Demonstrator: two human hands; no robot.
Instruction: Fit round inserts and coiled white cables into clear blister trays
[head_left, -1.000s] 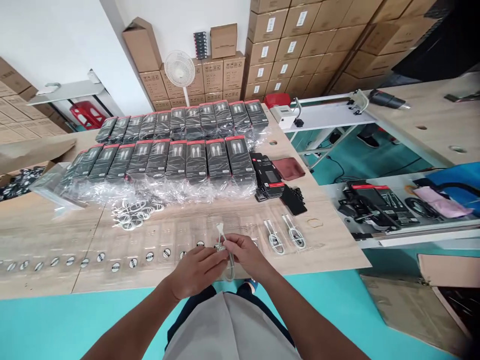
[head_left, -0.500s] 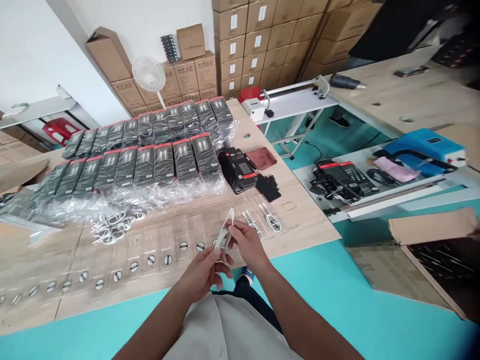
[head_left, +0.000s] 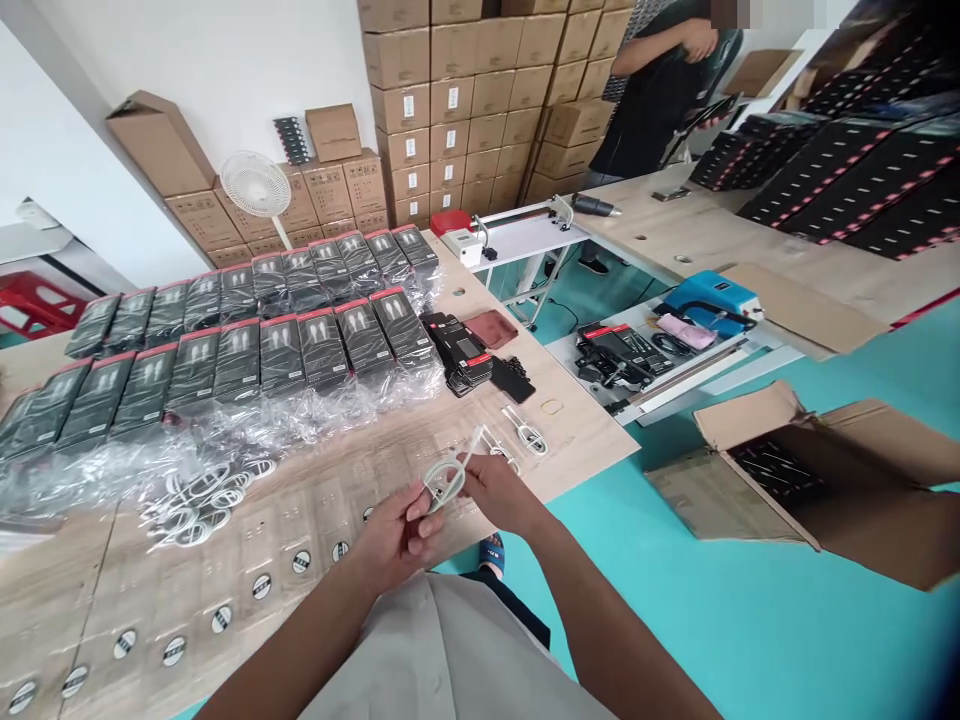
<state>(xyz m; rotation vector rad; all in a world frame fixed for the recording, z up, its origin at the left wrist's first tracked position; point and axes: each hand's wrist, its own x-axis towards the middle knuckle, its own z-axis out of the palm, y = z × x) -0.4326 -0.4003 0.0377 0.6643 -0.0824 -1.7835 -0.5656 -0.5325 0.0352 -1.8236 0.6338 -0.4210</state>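
Note:
A coiled white charging cable (head_left: 444, 482) is held up over the table's front edge, between both hands. My left hand (head_left: 401, 530) pinches the left side of the loop. On the other side, my right hand (head_left: 495, 490) grips the coil near its connector end, which points up and away. Just beyond lies another coiled cable (head_left: 532, 439) on a clear plastic tray, and one more is partly hidden behind my right hand. Clear trays with round black-and-white stickers (head_left: 262, 586) line the table to the left. A heap of white cables (head_left: 199, 505) sits behind them.
Two rows of black boxes in plastic wrap (head_left: 240, 360) fill the table's back. Flat black cartons (head_left: 459, 355), a dark red cloth (head_left: 491, 328) and a rubber band (head_left: 552, 407) lie to the right. An open cardboard box (head_left: 825, 490) stands right; a person (head_left: 652, 90) is at the far table.
The view has swung right, bringing the far person and stacked black boxes into sight. In my hands the cable has turned, so its round loop now faces me.

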